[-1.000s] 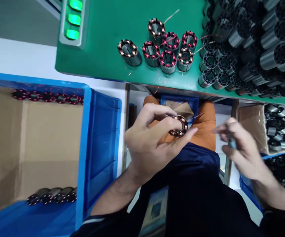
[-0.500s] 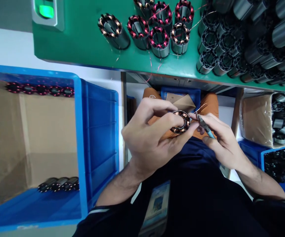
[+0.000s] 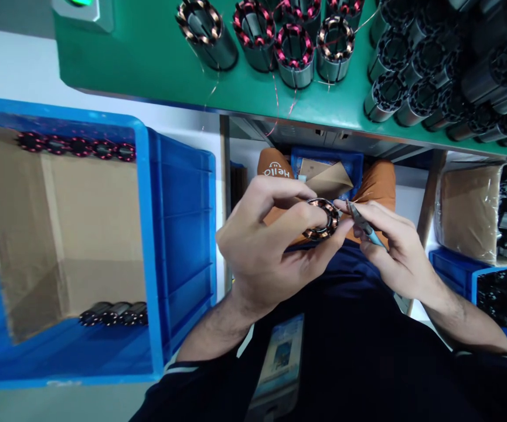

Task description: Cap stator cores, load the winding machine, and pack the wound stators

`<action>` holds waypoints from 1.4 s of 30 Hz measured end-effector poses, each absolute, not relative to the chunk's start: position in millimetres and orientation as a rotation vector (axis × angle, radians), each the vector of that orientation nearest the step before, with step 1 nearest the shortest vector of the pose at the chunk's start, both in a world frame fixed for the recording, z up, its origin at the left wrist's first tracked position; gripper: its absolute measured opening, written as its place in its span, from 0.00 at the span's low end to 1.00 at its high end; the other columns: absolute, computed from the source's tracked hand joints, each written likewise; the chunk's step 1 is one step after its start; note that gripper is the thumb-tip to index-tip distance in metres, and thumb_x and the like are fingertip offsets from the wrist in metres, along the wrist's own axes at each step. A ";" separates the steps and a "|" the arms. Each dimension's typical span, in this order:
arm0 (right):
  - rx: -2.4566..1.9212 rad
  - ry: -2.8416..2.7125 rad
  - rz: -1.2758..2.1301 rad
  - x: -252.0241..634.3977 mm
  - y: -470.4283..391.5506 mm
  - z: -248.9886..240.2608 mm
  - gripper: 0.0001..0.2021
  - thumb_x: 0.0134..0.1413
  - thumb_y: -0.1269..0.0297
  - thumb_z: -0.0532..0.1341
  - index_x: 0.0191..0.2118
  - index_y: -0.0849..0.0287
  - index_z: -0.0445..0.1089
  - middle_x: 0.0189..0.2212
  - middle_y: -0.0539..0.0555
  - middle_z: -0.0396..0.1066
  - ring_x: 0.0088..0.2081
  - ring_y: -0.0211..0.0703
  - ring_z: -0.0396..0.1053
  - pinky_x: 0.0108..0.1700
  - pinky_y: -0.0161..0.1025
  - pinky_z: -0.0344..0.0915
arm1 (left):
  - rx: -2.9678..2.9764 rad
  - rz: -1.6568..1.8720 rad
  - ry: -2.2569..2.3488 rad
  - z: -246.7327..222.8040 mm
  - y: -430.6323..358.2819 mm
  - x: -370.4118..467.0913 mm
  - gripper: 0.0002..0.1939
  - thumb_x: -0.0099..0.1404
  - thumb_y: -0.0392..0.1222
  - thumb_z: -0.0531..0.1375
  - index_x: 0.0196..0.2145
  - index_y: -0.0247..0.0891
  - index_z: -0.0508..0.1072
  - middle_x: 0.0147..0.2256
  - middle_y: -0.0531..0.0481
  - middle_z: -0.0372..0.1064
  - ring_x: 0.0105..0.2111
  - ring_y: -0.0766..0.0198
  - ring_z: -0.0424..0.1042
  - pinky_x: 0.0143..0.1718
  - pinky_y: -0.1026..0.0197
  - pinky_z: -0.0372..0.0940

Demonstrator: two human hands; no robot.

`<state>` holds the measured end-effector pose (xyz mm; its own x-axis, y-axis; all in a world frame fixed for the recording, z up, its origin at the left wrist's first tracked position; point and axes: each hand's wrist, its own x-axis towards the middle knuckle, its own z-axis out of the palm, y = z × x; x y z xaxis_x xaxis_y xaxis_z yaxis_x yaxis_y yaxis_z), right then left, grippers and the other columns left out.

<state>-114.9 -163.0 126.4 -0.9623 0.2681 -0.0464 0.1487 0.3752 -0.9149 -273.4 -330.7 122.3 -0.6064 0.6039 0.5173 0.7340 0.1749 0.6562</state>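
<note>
A ring-shaped motor core with copper windings [image 3: 329,218] is gripped in my left hand [image 3: 271,237], its open end facing up, a finger reaching over its middle. My right hand [image 3: 396,246] is closed round small pliers with light blue handles [image 3: 368,228]. The jaws of the pliers are close to the right side of the core, beside my right fingertips. Any wire between the jaws is too small to make out. Several wound cores, some with pink wire [image 3: 295,55] and some with copper wire [image 3: 336,50], stand on the green table [image 3: 139,64].
Many bare metal cores [image 3: 387,97] crowd the table's right side. At the left is a blue crate [image 3: 147,252] with cardboard and two rows of cores. Wrapped cardboard [image 3: 468,214] and a blue bin of dark parts [image 3: 506,296] lie at the right. Loose wires hang over the table's edge.
The view has shifted, so the table has moved up and the crate slightly up and right. Both hands keep their hold. The long wire ends near the pliers no longer show.
</note>
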 end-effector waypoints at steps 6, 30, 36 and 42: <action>-0.420 -2.485 1.687 -122.9 -167.4 115.8 0.31 0.64 0.74 0.60 0.68 0.49 0.84 0.41 0.51 0.84 0.39 0.45 0.79 0.53 0.45 0.80 | -1.272 -1.430 -2.260 110.3 -335.0 -274.9 0.15 0.71 0.46 0.80 0.38 0.45 0.77 0.41 0.50 0.80 0.40 0.62 0.83 0.38 0.58 0.77; -0.315 -2.624 0.628 -127.5 -144.9 80.6 0.27 0.76 0.55 0.68 0.76 0.40 0.76 0.41 0.55 0.69 0.41 0.50 0.73 0.44 0.49 0.77 | -0.365 -3.291 -2.077 82.9 -300.8 -267.9 0.25 0.68 0.67 0.81 0.37 0.44 0.83 0.38 0.54 0.82 0.42 0.58 0.87 0.50 0.53 0.85; -0.409 -2.657 0.658 -124.0 -145.3 82.4 0.24 0.81 0.45 0.65 0.74 0.41 0.78 0.40 0.56 0.73 0.40 0.48 0.72 0.44 0.46 0.80 | -0.378 -3.335 -1.997 85.3 -298.1 -263.4 0.22 0.68 0.63 0.82 0.37 0.44 0.84 0.38 0.55 0.82 0.40 0.64 0.84 0.49 0.58 0.82; -0.250 -2.552 0.880 -122.4 -142.4 76.9 0.27 0.80 0.50 0.68 0.78 0.42 0.76 0.41 0.54 0.72 0.39 0.44 0.70 0.41 0.42 0.77 | -0.301 -3.359 -1.975 81.7 -300.7 -259.7 0.23 0.68 0.63 0.82 0.36 0.43 0.83 0.38 0.55 0.81 0.39 0.65 0.82 0.47 0.60 0.81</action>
<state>-122.4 -142.4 76.9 -0.8926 0.3014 0.3353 0.0306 0.7825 -0.6218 -259.7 -300.7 81.7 -0.7099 0.6633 -0.2370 -0.5296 -0.2808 0.8004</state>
